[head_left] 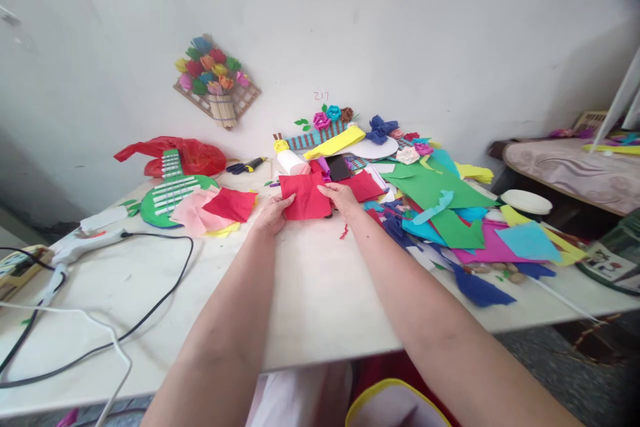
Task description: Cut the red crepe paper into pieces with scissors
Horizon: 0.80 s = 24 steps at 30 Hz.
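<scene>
A square of red crepe paper (306, 199) is stretched between my two hands above the white table (320, 293). My left hand (274, 213) pinches its left edge, with the thumb on top. My right hand (342, 197) grips the right side, thumb also over the paper; the fingers below are hidden. To the left lies a small stack of paper, a red sheet (231, 205) over a pink sheet (200, 208). Just behind the held sheet are a white roll (293, 163) and a black phone-like slab (339, 168).
A glue gun (85, 247) with a looping black cord (183, 280) rests at left, beside a green guitar-shaped craft (173, 193). Pliers (246, 165) lie near the wall. Coloured paper scraps (440, 180) heap up at right, near a green jar (613, 257).
</scene>
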Each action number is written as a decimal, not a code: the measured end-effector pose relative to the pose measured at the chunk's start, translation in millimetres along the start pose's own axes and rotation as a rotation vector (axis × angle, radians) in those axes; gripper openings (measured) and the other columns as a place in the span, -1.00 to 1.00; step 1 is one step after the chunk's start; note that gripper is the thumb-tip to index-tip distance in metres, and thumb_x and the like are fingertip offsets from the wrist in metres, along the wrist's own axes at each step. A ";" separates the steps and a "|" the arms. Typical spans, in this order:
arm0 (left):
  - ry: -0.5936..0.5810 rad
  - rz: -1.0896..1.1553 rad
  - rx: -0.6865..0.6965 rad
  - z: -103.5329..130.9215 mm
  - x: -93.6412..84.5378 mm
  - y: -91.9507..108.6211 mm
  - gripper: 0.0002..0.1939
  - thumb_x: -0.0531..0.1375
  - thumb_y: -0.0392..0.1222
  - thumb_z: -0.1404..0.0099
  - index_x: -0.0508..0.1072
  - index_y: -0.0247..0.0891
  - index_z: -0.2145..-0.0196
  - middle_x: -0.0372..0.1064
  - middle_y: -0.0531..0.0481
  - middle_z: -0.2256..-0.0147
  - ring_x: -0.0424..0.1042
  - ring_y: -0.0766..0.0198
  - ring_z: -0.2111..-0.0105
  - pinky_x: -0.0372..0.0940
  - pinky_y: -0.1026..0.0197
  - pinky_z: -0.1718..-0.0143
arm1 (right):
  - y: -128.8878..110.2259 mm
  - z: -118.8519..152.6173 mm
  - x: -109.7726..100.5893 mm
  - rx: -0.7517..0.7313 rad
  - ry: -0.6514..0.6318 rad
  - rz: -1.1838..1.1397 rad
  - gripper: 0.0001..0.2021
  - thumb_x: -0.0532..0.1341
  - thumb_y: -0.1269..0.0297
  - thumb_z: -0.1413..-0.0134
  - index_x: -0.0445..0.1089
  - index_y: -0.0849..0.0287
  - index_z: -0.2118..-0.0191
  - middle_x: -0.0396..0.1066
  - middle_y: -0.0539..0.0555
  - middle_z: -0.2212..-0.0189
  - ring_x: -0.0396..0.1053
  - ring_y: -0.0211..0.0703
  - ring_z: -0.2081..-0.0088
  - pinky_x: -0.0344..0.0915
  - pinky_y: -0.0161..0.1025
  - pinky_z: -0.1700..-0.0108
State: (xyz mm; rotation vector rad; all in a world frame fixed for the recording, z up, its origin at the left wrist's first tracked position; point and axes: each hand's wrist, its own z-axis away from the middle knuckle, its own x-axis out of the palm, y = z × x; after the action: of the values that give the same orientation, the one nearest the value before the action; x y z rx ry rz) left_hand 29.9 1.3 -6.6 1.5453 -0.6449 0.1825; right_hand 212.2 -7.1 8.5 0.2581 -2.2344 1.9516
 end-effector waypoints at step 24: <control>0.003 0.014 -0.055 0.4 0.1 3.8 -0.76 0.30 -0.32 -0.03 0.48 -0.36 0.28 0.50 -0.20 0.29 0.45 0.05 0.14 0.32 0.05 0.05 | 1.8 1.0 0.0 -0.035 0.074 0.098 -0.73 0.31 0.10 0.27 0.38 0.19 0.48 0.44 -0.02 0.54 0.39 -0.18 0.43 0.27 -0.29 0.38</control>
State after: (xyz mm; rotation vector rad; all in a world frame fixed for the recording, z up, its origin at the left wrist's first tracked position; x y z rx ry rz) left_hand 27.9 1.0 -3.3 1.4873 -0.6531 0.1763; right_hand 211.8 -7.9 6.6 0.0718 -2.2717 1.9333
